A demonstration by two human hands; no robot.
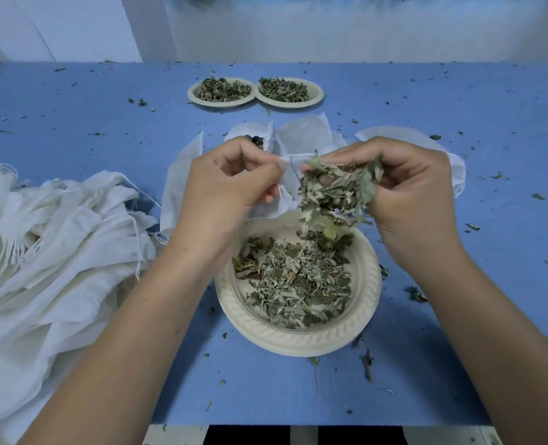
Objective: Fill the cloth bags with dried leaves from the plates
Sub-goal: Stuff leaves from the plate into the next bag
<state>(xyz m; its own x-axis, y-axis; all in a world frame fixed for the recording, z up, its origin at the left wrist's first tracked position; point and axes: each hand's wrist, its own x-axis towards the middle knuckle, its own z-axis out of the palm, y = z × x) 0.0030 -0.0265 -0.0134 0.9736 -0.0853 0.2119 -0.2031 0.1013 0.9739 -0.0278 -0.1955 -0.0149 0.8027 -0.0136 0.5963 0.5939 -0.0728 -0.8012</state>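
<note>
My right hand is closed around a clump of dried leaves, lifted above the near plate at the table's front edge. My left hand pinches the rim of a cloth bag just beside it. Empty bags lie heaped toward the left edge; two more plates sit near the far edge.
</note>
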